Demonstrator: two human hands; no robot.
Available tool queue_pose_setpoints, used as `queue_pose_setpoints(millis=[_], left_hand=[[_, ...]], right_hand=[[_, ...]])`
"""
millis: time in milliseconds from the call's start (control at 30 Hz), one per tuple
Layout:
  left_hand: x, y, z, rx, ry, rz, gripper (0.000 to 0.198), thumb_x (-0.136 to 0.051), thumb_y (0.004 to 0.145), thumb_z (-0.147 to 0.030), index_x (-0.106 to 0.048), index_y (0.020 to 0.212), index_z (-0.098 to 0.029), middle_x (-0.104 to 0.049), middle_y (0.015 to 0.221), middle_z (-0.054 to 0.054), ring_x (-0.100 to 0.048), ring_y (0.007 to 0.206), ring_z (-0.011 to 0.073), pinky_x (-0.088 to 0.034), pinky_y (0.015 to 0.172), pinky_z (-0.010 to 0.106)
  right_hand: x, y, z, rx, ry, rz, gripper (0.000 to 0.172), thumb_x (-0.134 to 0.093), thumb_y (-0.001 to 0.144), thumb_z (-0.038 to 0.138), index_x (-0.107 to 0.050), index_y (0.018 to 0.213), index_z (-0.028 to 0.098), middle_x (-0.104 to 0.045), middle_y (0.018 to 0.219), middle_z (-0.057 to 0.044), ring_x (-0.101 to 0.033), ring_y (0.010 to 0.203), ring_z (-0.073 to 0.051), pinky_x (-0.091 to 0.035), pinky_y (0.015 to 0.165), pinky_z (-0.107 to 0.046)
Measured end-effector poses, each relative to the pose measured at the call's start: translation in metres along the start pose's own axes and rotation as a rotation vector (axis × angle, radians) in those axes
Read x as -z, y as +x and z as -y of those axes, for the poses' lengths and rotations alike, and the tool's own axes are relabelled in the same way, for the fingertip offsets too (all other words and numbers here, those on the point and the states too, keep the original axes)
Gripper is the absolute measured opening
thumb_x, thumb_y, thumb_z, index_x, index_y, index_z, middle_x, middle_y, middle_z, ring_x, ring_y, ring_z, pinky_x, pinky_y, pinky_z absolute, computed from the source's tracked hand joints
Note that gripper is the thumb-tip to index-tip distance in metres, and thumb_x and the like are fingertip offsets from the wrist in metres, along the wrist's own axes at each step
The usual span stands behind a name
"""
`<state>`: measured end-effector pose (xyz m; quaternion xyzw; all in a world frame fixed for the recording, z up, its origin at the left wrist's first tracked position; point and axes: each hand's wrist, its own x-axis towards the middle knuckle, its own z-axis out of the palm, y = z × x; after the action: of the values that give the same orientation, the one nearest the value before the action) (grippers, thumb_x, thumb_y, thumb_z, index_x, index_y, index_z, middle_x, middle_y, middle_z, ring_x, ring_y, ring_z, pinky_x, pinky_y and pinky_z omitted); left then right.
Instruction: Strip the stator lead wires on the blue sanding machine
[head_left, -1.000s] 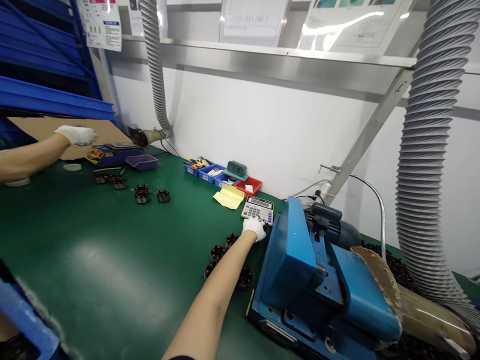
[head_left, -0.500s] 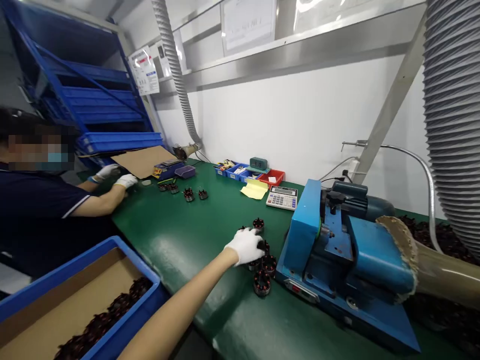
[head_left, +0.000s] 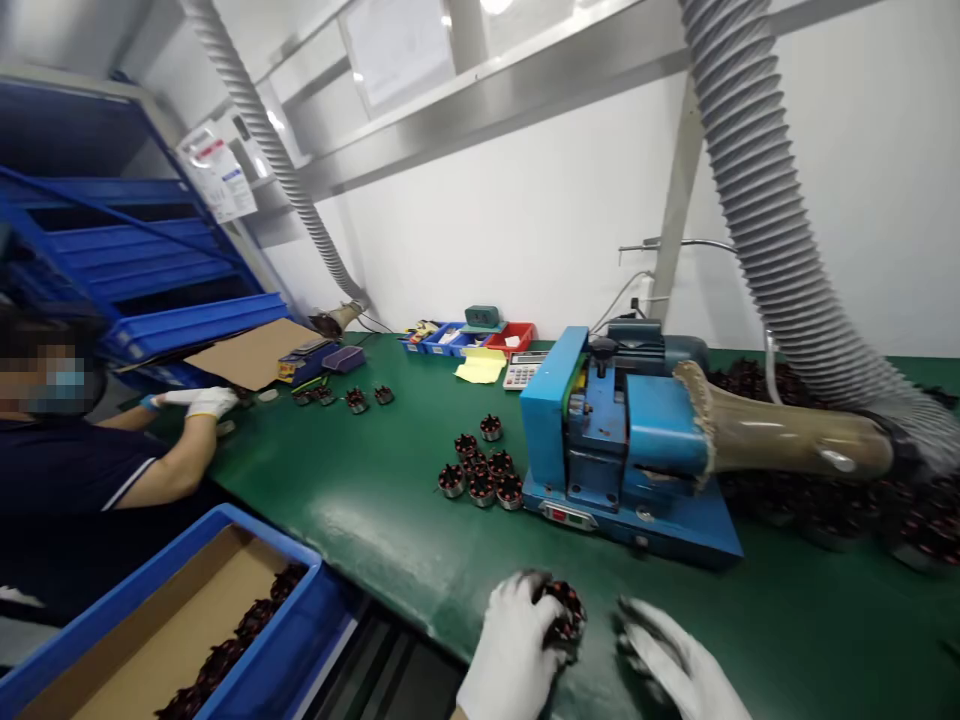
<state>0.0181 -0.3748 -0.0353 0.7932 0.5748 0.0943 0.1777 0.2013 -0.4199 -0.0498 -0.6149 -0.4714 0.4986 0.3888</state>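
The left hand (head_left: 514, 640), in a white knitted glove, grips a dark round component with copper-red spots (head_left: 568, 620) by its side, near the front edge of the green-topped desk (head_left: 390, 500); whether it touches the surface, I cannot tell. Just beside it, apart, is the blurred right hand (head_left: 679, 660), white-gloved with darkened fingertips, thumb and fingers spread. A sound hold would likely bear on the firm outer side, sparing the reddish parts, with the right hand supporting the opposite side. Farther out, a close cluster of similar silver-rimmed components (head_left: 482, 487) sits beside the boxy blue metal machine (head_left: 544, 420); clearance from its base seems worth minding.
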Motion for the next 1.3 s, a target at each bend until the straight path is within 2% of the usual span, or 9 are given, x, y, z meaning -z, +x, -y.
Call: queue_pose_setpoints(millis=[67, 200, 333, 433, 567, 700, 867, 1133, 1300], left_hand=[[-0.009, -0.008, -0.019, 0.015, -0.15, 0.09, 0.047, -0.06, 0.066, -0.013, -0.056, 0.111, -0.026, -0.056, 0.122, 0.004, -0.042, 0.119, 0.0243, -0.029, 0.102, 0.038], [-0.022, -0.004, -0.04, 0.175, -0.308, 0.11, 0.082, -0.058, 0.057, -0.01, -0.031, 0.135, -0.011, -0.049, 0.129, 0.015, -0.038, 0.123, 0.0294, -0.029, 0.102, 0.041], [-0.041, 0.013, -0.046, 0.036, -0.414, -0.021, 0.05, -0.058, 0.062, -0.018, -0.057, 0.11, -0.008, -0.054, 0.122, 0.021, -0.039, 0.123, 0.0344, -0.023, 0.105, 0.048], [-0.049, 0.026, -0.057, -0.014, -0.555, -0.036, 0.037, -0.049, 0.073, -0.021, -0.057, 0.108, -0.013, -0.061, 0.114, 0.017, -0.055, 0.109, 0.0277, -0.04, 0.096, 0.042], [-0.044, 0.049, -0.085, -0.08, -0.914, -0.132, 0.032, -0.045, 0.077, -0.023, -0.053, 0.107, -0.017, -0.061, 0.115, 0.012, -0.056, 0.109, 0.0213, -0.042, 0.096, 0.034], [-0.032, 0.074, -0.108, -0.077, -1.04, -0.16, 0.033, -0.037, 0.083, -0.023, -0.045, 0.115, -0.016, -0.06, 0.117, 0.012, -0.058, 0.107, 0.0178, -0.044, 0.095, 0.031], [-0.019, 0.095, -0.115, -0.027, -1.082, -0.159, 0.043, -0.046, 0.082, -0.028, -0.041, 0.123, -0.017, -0.059, 0.12, 0.012, -0.057, 0.109, 0.0194, -0.046, 0.093, 0.03], [-0.018, 0.104, -0.118, 0.012, -1.044, -0.161, 0.043, -0.048, 0.081, -0.025, -0.043, 0.123, -0.02, -0.061, 0.118, 0.011, -0.058, 0.107, 0.021, -0.045, 0.093, 0.032], [-0.027, 0.091, -0.111, 0.049, -1.022, -0.161, 0.04, -0.05, 0.078, -0.026, -0.048, 0.118, -0.022, -0.063, 0.115, 0.008, -0.058, 0.107, 0.0208, -0.046, 0.093, 0.031]], right_hand=[[0.009, 0.007, 0.012, -0.042, -0.002, -0.034, 0.049, -0.048, 0.077, 0.044, -0.06, 0.109, 0.01, -0.066, 0.111, -0.015, -0.062, 0.102, -0.027, -0.05, 0.084, -0.031], [0.013, 0.005, 0.026, -0.088, -0.443, -0.257, 0.047, -0.051, 0.073, 0.046, -0.064, 0.106, 0.016, -0.062, 0.118, -0.014, -0.055, 0.111, -0.031, -0.041, 0.095, -0.042], [0.005, 0.0, 0.021, 0.036, -0.516, -0.272, 0.045, -0.064, 0.063, 0.04, -0.066, 0.101, 0.015, -0.066, 0.109, -0.015, -0.058, 0.104, -0.033, -0.045, 0.089, -0.041], [0.005, 0.003, 0.019, 0.047, -0.292, -0.348, 0.045, -0.065, 0.061, 0.037, -0.062, 0.102, 0.019, -0.072, 0.094, -0.01, -0.066, 0.089, -0.028, -0.052, 0.075, -0.034], [0.022, 0.012, 0.038, 0.159, -0.079, -0.411, 0.051, -0.064, 0.062, 0.039, -0.056, 0.108, 0.018, -0.07, 0.099, -0.01, -0.066, 0.091, -0.026, -0.052, 0.077, -0.031], [0.041, 0.029, 0.07, 0.218, -0.163, -0.483, 0.043, -0.061, 0.07, 0.041, -0.058, 0.104, 0.016, -0.07, 0.099, -0.011, -0.066, 0.09, -0.025, -0.051, 0.079, -0.033], [0.05, 0.052, 0.091, 0.271, -0.269, -0.549, 0.035, -0.06, 0.072, 0.042, -0.061, 0.098, 0.017, -0.07, 0.093, -0.01, -0.065, 0.088, -0.026, -0.05, 0.076, -0.034], [0.054, 0.056, 0.097, 0.292, -0.234, -0.535, 0.027, -0.057, 0.074, 0.042, -0.063, 0.089, 0.019, -0.071, 0.085, -0.008, -0.066, 0.078, -0.024, -0.05, 0.069, -0.031], [0.049, 0.044, 0.09, 0.276, -0.283, -0.562, 0.027, -0.059, 0.071, 0.041, -0.062, 0.087, 0.02, -0.071, 0.082, -0.007, -0.067, 0.076, -0.025, -0.052, 0.066, -0.031]])
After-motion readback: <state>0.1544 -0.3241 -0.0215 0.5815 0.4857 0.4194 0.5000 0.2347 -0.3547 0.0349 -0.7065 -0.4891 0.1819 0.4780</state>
